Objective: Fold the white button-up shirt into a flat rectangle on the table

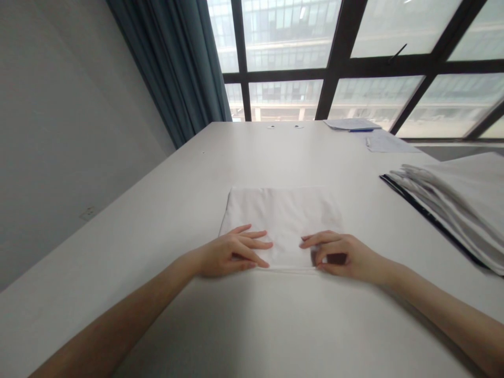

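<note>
A folded white cloth [281,215] lies flat on the white table [165,220] in front of me. My left hand [232,253] rests on the cloth's near left corner, fingers stretched out flat and slightly spread, pointing right. My right hand [338,254] sits at the near right edge, fingers curled with the thumb under them, pinching the cloth's near edge. A thin layered hem shows along the near edge between the two hands.
A stack of folded pale cloths [452,202] on a dark sheet lies at the right. Papers [388,142] and a blue pen [360,130] sit at the far right by the window. A blue curtain [177,68] hangs at the far left beside a grey wall.
</note>
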Tool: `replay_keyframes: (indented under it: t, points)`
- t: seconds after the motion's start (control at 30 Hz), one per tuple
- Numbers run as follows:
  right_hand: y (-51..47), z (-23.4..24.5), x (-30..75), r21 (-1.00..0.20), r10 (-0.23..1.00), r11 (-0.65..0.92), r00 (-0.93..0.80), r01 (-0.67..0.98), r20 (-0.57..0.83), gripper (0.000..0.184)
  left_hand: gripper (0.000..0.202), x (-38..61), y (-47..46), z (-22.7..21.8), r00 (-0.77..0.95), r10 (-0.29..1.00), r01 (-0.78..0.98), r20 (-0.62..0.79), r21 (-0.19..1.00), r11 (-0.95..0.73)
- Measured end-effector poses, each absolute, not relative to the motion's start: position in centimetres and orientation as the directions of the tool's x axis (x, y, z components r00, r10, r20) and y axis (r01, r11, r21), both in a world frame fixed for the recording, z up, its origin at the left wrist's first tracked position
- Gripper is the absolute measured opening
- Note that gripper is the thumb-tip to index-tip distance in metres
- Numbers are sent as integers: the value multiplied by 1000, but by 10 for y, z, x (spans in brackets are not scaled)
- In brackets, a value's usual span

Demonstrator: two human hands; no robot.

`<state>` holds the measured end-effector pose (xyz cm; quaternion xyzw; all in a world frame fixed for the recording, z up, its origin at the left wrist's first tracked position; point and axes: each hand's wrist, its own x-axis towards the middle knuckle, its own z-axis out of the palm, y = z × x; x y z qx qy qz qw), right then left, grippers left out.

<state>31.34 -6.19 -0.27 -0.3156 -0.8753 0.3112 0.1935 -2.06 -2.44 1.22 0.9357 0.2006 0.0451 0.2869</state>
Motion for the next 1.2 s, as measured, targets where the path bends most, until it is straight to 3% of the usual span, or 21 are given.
replay_keyframes:
  t: [0.4, 0.77, 1.2]
  points:
    - [-59, -4, 315, -714, 691, 552, -715, 430, 104, 24, 34, -20, -24, 11, 897, 438, 387, -64, 596, -704]
    - [-58, -4, 315, -704, 660, 566, -748, 429, 75, 20, 29, -21, -24, 8, 918, 391, 370, -70, 508, -778]
    - [-59, -6, 316, -514, 637, 698, -760, 500, 126, 36, 29, -21, -25, 9, 924, 377, 361, -61, 460, -811]
